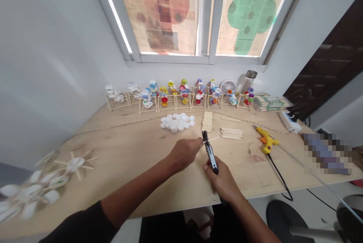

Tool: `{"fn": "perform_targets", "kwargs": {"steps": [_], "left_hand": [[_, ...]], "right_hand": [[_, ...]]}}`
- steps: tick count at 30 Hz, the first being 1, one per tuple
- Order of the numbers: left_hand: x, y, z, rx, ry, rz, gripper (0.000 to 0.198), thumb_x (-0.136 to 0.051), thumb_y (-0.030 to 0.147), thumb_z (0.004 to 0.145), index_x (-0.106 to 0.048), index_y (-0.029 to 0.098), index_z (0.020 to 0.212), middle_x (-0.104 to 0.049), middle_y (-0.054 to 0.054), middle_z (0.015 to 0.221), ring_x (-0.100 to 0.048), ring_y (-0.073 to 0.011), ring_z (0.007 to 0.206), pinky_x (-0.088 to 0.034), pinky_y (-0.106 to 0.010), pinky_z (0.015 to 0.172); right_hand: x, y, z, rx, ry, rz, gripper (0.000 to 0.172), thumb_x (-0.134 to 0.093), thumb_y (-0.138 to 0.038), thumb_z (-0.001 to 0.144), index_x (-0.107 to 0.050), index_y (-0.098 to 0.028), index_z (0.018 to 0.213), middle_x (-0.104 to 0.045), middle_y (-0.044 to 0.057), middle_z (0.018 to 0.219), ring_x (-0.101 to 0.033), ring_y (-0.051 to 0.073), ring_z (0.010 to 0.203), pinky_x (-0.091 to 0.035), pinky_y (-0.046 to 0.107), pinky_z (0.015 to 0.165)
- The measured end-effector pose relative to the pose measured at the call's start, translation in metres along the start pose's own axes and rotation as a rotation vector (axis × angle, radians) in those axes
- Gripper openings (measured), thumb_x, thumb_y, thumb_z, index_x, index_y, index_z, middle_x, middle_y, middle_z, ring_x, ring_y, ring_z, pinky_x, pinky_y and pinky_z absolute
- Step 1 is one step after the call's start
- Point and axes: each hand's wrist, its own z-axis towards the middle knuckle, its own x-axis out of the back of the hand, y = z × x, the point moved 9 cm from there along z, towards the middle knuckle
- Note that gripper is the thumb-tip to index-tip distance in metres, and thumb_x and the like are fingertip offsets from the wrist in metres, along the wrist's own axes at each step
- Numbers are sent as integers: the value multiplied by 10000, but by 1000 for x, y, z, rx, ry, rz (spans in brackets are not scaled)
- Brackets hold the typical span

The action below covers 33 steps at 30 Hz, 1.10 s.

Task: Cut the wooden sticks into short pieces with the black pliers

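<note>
My right hand (222, 178) is wrapped round a pair of hand shears (211, 156) with a grey body and dark ends, held above the wooden table (121, 175). The fingers of my left hand (185, 154) pinch a thin wooden stick (213, 139). It lies across the jaws of the shears, its free end pointing right. Just beyond the jaws is a stack of short cut sticks (207, 121). Longer sticks (231, 133) lie to the right of that stack. White bottle caps (177, 122) are gathered to its left.
Stick frames with coloured cap wheels (185, 97) line the back edge. A yellow glue gun (266, 140) and its cord lie at right, near a power strip (290, 122) and bagged sticks (272, 103). Cap wheels (31, 193) and a stick spoke wheel (76, 164) occupy the left end.
</note>
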Motion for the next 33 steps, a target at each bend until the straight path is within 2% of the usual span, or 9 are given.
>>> {"fn": "perform_targets", "kwargs": {"steps": [6, 9, 16, 19, 24, 29, 33], "left_hand": [[2, -4, 4, -36, -93, -385, 278, -254, 231, 894, -516, 162, 828, -609, -26, 756, -569, -132, 686, -400, -225, 637], [1, -8, 6, -35, -102, -450, 290, -253, 240, 894, -523, 164, 820, -608, -23, 775, -567, -134, 714, -402, -228, 659], [-8, -15, 6, 47, -92, -249, 252, -278, 257, 884, -500, 169, 806, -578, -18, 639, -557, -144, 589, -378, -224, 556], [-10, -16, 5, 52, -32, -133, 242, -286, 272, 885, -492, 171, 807, -562, -12, 593, -538, -140, 538, -345, -215, 493], [-17, -18, 4, 10, 92, -60, 230, -289, 234, 889, -501, 158, 840, -574, -15, 633, -529, -128, 546, -349, -214, 489], [-26, -22, 5, -24, 149, -26, 214, -314, 212, 876, -515, 150, 831, -548, -13, 620, -517, -122, 549, -358, -211, 488], [-26, -25, 3, -36, 198, 10, 219, -315, 200, 877, -525, 148, 841, -552, -22, 632, -520, -118, 560, -375, -207, 505]], "right_hand": [[-1, -3, 2, -9, -18, -6, 111, -479, -283, 767, -501, -180, 730, -544, -18, 619, -501, 129, 578, -350, 221, 555], [-1, -2, 5, -13, -11, -18, 105, -481, -275, 761, -494, -181, 715, -549, -13, 621, -503, 133, 584, -355, 224, 563], [-5, 3, 10, -39, 6, -39, 105, -471, -275, 759, -489, -186, 707, -541, -13, 610, -498, 136, 581, -358, 224, 556], [-6, 6, 12, -65, 6, -45, 107, -473, -280, 756, -490, -187, 706, -530, -17, 597, -494, 134, 565, -355, 221, 542], [-8, 12, 17, -102, -10, -68, 122, -470, -291, 761, -485, -190, 695, -526, -16, 599, -498, 135, 559, -356, 222, 536], [-11, 17, 21, -127, 1, -115, 96, -467, -280, 760, -480, -197, 713, -552, -7, 604, -522, 145, 556, -355, 226, 530], [-14, 20, 22, -145, -3, -160, 62, -480, -252, 741, -493, -197, 716, -585, 8, 629, -548, 160, 587, -365, 234, 560]]}}
